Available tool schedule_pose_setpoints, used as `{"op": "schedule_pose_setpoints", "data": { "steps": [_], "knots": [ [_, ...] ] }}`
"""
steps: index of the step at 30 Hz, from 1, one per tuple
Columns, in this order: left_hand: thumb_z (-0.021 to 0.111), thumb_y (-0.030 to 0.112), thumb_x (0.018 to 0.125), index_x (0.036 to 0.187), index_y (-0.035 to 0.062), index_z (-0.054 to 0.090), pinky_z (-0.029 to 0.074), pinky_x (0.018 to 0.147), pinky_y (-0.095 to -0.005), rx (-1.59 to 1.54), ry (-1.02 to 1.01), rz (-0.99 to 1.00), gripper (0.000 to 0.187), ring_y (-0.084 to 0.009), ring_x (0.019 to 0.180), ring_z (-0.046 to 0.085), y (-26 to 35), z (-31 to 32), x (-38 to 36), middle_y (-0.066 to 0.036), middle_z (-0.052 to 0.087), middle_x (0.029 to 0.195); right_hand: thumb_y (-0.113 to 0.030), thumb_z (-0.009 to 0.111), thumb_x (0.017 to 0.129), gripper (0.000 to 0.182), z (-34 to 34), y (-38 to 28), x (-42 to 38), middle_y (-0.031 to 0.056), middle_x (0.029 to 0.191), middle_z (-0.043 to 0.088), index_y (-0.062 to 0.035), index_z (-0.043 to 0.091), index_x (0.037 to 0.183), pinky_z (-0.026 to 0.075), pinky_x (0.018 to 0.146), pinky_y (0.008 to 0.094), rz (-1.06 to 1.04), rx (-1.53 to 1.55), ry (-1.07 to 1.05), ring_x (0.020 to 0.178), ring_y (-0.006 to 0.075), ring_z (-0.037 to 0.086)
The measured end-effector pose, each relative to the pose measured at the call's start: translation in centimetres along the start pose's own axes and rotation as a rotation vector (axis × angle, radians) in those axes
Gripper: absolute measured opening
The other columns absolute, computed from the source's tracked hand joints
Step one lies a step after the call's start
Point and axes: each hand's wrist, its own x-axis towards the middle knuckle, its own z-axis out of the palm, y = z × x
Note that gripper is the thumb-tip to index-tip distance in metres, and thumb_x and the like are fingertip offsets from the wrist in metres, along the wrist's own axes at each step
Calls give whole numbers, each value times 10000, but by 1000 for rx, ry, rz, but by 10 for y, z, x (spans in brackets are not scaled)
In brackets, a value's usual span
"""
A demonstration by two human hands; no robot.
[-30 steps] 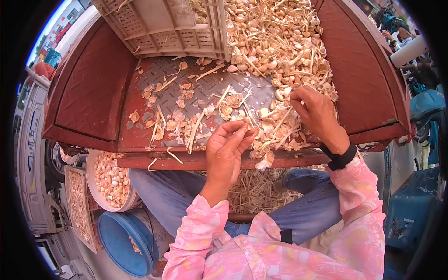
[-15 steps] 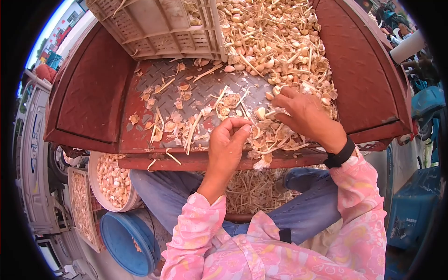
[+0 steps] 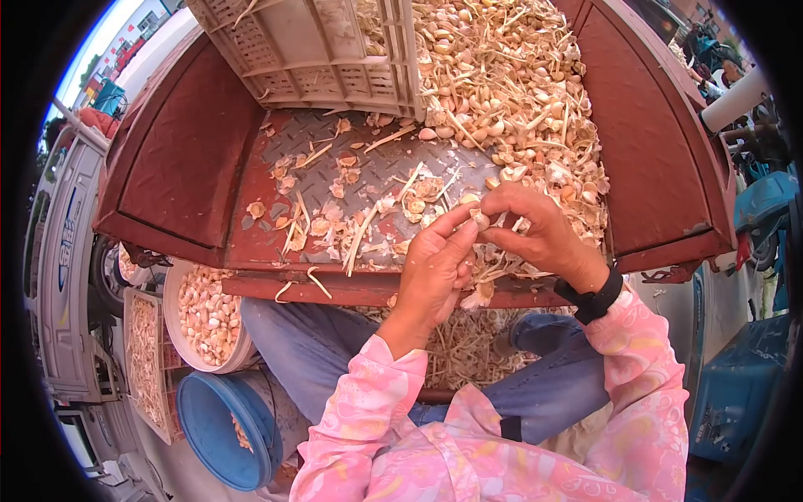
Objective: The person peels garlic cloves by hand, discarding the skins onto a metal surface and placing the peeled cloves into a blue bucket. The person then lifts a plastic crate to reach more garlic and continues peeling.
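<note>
My left hand (image 3: 431, 272) and my right hand (image 3: 539, 230) meet over the front part of a red metal truck bed (image 3: 251, 222). Between their fingertips is a small pale garlic clove (image 3: 479, 219), pinched from both sides and partly covered by the fingers. Beyond my right hand spreads a large heap of garlic cloves (image 3: 493, 92), mixed with papery skins and dry stalks. Loose skins and stalk bits (image 3: 360, 234) lie on the bed to the left of my hands.
A pale plastic crate (image 3: 335, 63) leans at the back of the bed. At lower left are a white bucket of cloves (image 3: 209, 322), a blue bucket (image 3: 226, 431) and a crate of garlic scraps (image 3: 144, 360). Stalk litter (image 3: 464, 351) lies below, between my legs.
My right hand has come from the edge of the heap to my left hand, and both now pinch one clove. The view has shifted slightly.
</note>
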Motion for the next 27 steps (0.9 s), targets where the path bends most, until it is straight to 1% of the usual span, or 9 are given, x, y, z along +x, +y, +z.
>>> {"op": "schedule_pose_setpoints", "data": {
  "steps": [1, 7, 10, 13, 17, 19, 22, 25, 27],
  "knots": [
    [609, 128, 899, 1214, -4, 509, 282, 403, -125, -35, 3, 9, 355, 13, 518, 412, 0, 0, -1, 9, 586, 828, -61, 700, 769, 245, 1, 1, 1, 71, 857, 599, -29, 612, 995, 469, 668, 308, -123, -46, 38, 750, 202, 593],
    [640, 52, 860, 1139, 1, 554, 345, 441, -136, 57, 44, 185, 296, -7, 574, 429, -5, 0, -6, 19, 572, 822, -108, 690, 809, 186, -8, 0, 4, 58, 778, 582, -27, 604, 953, 432, 609, 277, -106, 89, -73, 695, 149, 553],
    [670, 39, 836, 1088, 4, 584, 353, 473, -160, 499, 165, 489, 268, -16, 586, 442, -14, -2, -2, 26, 564, 763, -144, 663, 850, 150, -2, -10, 2, 32, 706, 550, -21, 595, 900, 402, 548, 240, 281, 188, -60, 620, 90, 502],
    [686, 34, 823, 1041, 9, 608, 367, 513, -173, 1039, 232, 729, 233, -24, 606, 457, -14, -7, -8, 32, 561, 725, -159, 640, 875, 149, 5, -20, 8, 9, 671, 527, -21, 585, 877, 379, 513, 216, 302, 83, -79, 584, 52, 458],
    [682, 43, 829, 1013, 11, 624, 385, 542, -177, 962, 268, 725, 195, -36, 617, 466, -20, -12, -5, 20, 577, 742, -141, 600, 896, 125, 17, -22, 8, -1, 683, 543, -21, 573, 876, 391, 511, 215, 214, 57, 0, 588, 46, 461],
    [678, 42, 832, 1007, 11, 628, 405, 555, -184, 980, 279, 786, 185, -45, 640, 491, -21, -13, -5, 7, 597, 786, -150, 575, 912, 127, 23, -22, 5, -13, 708, 557, -25, 573, 890, 402, 511, 199, 415, 346, 25, 591, 35, 476],
    [669, 17, 808, 985, 26, 630, 469, 575, -265, 1024, 228, 967, 181, -146, 682, 600, -19, -14, -5, -99, 629, 837, -167, 548, 930, 136, 26, -26, 1, -28, 744, 573, -34, 572, 910, 422, 517, 175, 596, 597, 26, 603, 22, 506],
    [662, 21, 822, 979, 14, 627, 474, 593, -262, 984, 184, 964, 160, -139, 721, 607, -12, -11, -7, -87, 633, 845, -193, 544, 937, 151, 25, -23, -2, -23, 748, 598, -47, 580, 923, 427, 502, 153, 619, 711, 6, 582, 20, 533],
    [667, 38, 828, 981, -4, 617, 471, 614, -251, 875, 157, 836, 166, -134, 715, 604, -11, -12, -11, -74, 635, 848, -204, 546, 938, 160, 18, -19, 2, -20, 736, 604, -48, 582, 932, 425, 489, 158, 593, 730, -71, 568, 27, 539]
  ]
}}
